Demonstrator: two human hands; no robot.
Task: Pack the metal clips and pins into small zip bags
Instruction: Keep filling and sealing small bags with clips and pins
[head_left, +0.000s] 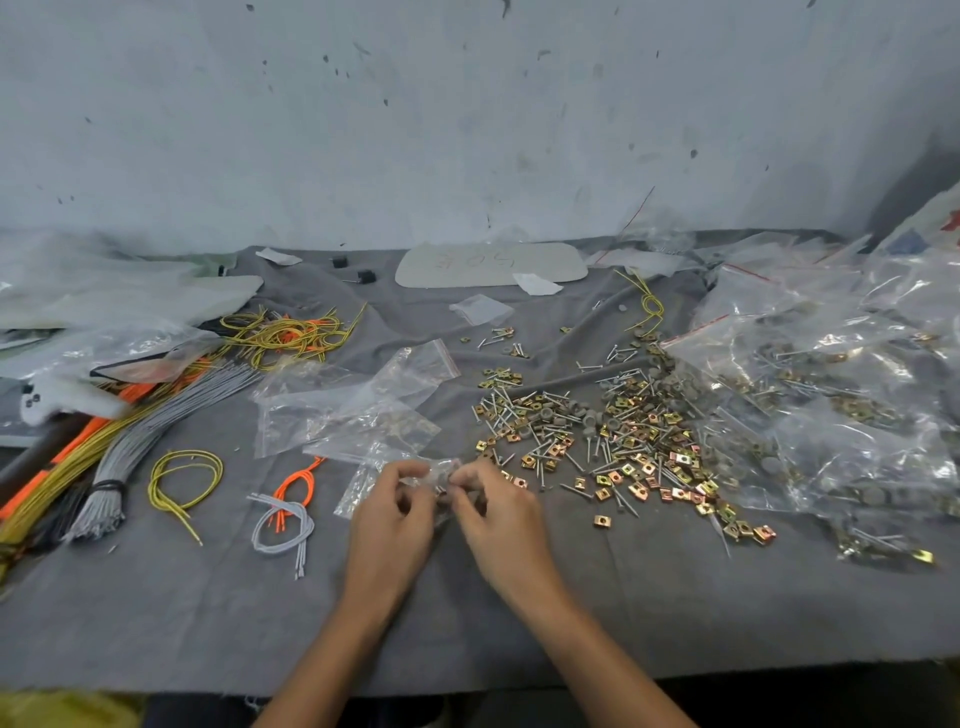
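At the near middle of the grey cloth (675, 613), your left hand (397, 514) and right hand (496, 512) both pinch a small zip bag (439, 467) between fingertips. The film looks thin, limp and slippery, so take it by the stiffer zip strip. The pile of square clips and pins (623, 441) lies at two o'clock from your hands, light but sharp enough to pierce plastic.

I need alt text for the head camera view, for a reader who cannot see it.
The left hand and right hand pinch a small clear zip bag over a grey cloth. To their right lies a heap of metal clips and pins; to the left, bundles of orange, yellow and grey cords.
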